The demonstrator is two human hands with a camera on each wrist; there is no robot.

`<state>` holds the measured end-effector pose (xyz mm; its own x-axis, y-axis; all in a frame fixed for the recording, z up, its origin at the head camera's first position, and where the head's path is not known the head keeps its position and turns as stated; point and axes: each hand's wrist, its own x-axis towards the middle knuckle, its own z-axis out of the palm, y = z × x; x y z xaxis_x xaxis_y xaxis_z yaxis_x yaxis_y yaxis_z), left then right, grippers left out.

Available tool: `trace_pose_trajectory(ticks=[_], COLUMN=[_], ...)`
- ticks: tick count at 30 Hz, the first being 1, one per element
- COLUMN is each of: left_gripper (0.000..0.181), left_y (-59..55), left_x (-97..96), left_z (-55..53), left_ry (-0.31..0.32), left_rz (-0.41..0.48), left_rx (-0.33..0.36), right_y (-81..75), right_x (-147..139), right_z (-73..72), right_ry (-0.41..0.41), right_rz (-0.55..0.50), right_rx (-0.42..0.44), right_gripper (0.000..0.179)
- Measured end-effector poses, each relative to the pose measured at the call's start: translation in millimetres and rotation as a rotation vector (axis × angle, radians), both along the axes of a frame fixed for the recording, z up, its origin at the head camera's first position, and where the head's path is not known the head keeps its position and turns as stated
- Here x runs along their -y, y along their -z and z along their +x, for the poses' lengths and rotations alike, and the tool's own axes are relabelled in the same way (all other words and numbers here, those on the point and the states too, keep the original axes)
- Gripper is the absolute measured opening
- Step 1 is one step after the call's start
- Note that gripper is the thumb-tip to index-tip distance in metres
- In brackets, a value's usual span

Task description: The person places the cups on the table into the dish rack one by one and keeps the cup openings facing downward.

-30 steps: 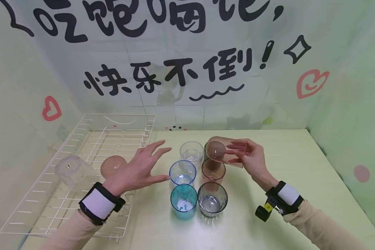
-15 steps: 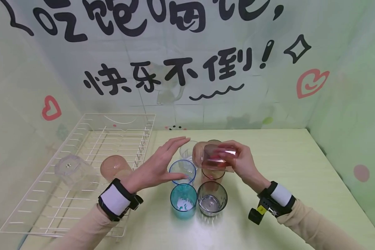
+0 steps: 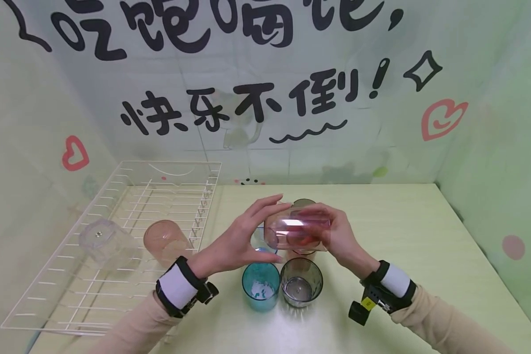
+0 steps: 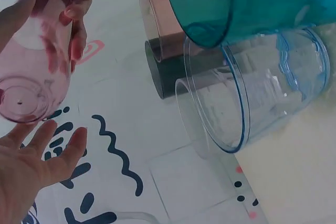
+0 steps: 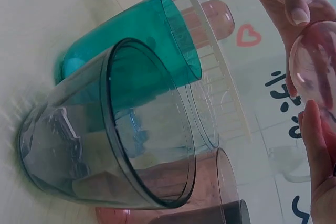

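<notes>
A transparent pink cup (image 3: 276, 231) lies tipped sideways in the air above the grouped cups, its base toward the left. My right hand (image 3: 342, 238) holds it at the mouth end, and some of its fingers show red through the wall. Around the base end, my left hand (image 3: 241, 238) spreads its thumb and fingers; in the left wrist view, the fingers of this left hand (image 4: 44, 163) lie just below the base. Whether they touch it I cannot tell. Below stand a teal cup (image 3: 261, 290) and a grey cup (image 3: 301, 287), both upright.
Behind those two stand a blue-rimmed cup (image 4: 283, 87), another pink cup (image 4: 168, 27) and a dark cup (image 3: 304, 202), partly hidden. A white wire rack (image 3: 88, 300) at the left holds an upside-down clear cup (image 3: 102, 243) and a pink cup (image 3: 165, 241).
My left hand has moved right, from beside the rack to the held cup's base. My right hand has brought the pink cup leftward and slightly nearer, turning it until it lies sideways.
</notes>
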<state>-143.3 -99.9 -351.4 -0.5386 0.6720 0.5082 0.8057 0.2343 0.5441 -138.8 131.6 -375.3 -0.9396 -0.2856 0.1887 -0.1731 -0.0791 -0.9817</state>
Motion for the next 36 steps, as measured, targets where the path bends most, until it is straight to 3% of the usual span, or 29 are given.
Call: trace_pose_trajectory(ticks=[9,16,24,36], left_gripper=[0.084,0.081,0.077,0.073], left_y=[1.3,1.2,1.5,-2.7], left_x=[-11.5,-14.2,-15.2,-6.8], left_z=[2.1,3.7,1.7,3.1], left_ry=[0.035,0.033,0.079,0.076], left_rz=[0.038,0.049,0.079,0.082], left_rx=[-0.011,-0.033,-0.107,-0.079], right_y=[0.6,-0.3,1.0,0.9], right_x=[6,7,6,8], right_z=[2.3,4.3,4.6,2.5], right_ry=[-0.051,-0.081,-0.086,-0.101], right_rz=[-0.041,-0.07,-0.032,0.015], right_rx=[-0.055,-0.025,-0.06,-0.048], right_gripper=[0.026,0.028,0.034,0.029])
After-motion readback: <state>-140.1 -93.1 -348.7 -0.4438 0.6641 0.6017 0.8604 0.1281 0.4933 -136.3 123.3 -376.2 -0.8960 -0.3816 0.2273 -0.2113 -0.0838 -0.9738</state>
